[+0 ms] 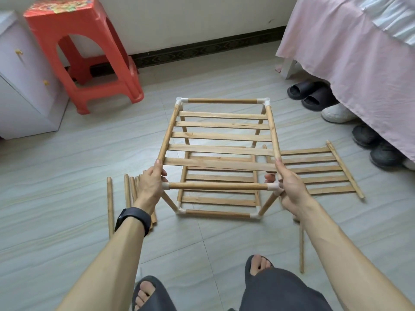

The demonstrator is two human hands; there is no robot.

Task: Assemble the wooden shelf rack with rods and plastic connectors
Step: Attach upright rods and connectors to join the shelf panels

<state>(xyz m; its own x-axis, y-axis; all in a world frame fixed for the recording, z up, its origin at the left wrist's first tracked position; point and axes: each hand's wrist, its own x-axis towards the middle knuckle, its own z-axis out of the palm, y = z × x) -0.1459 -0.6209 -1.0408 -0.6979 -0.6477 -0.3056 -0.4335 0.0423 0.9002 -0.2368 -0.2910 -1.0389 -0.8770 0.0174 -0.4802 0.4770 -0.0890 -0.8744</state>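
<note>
While loose rods lie on the floor at your left, your left hand wraps the near corner of the rack standing mid-floor and your right hand clasps the opposite connector; press both down evenly so the legs seat square.

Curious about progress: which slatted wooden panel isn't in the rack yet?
The slatted wooden panel lying flat on the floor, right of the rack; the other two sit within its frame.
</note>
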